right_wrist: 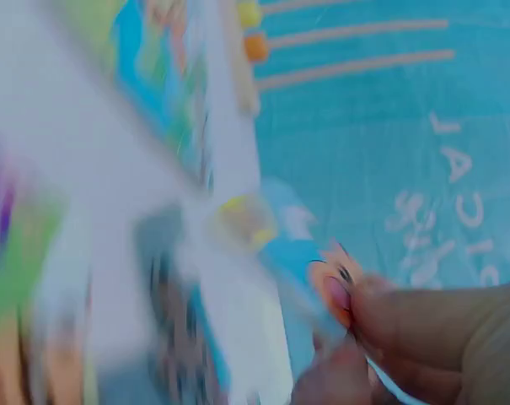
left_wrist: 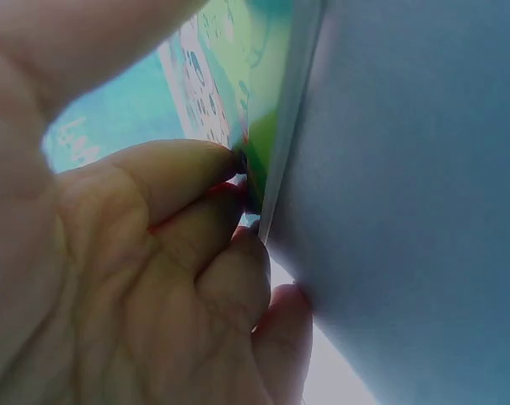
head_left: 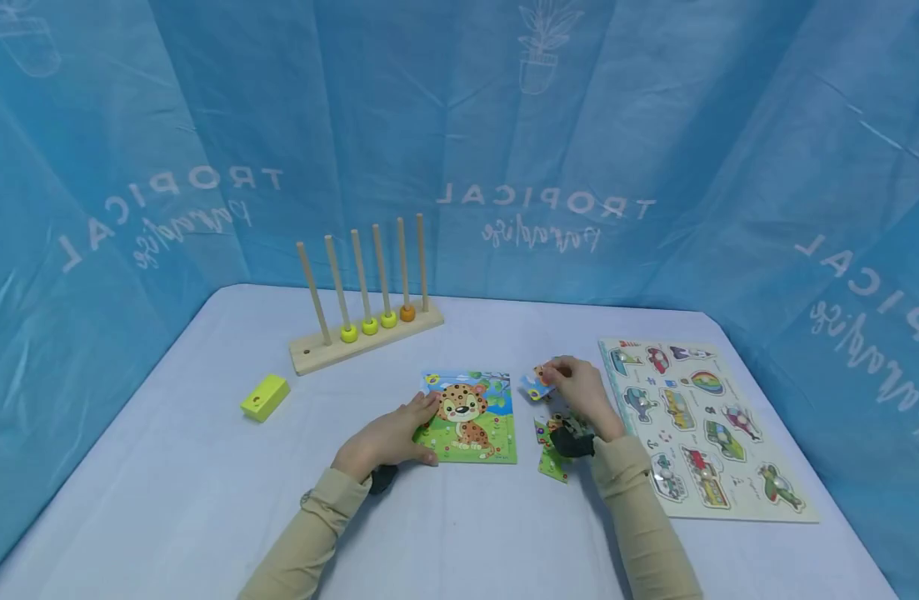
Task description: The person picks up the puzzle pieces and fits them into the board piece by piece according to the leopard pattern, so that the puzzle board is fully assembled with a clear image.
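Note:
A square leopard picture puzzle (head_left: 474,421) lies flat on the white table. At its left edge is my left hand (head_left: 390,433), with thumb and fingers spread and the fingertips on the board. In the left wrist view those fingertips meet the rim of the puzzle board (left_wrist: 276,139). Between thumb and fingers my right hand (head_left: 579,387) pinches a jigsaw piece (head_left: 536,387), right of the board. The right wrist view shows the blue piece (right_wrist: 292,249) with a yellow spot and part of an ear. Loose jigsaw pieces (head_left: 553,465) lie below that hand, partly hidden by the black wrist strap.
A wooden peg stand (head_left: 369,337) with yellow and orange beads stands at the back left. Near it sits a yellow block (head_left: 266,397). On the right lies a knobbed vehicle puzzle board (head_left: 691,437). A blue printed curtain (head_left: 459,150) hangs behind the table.

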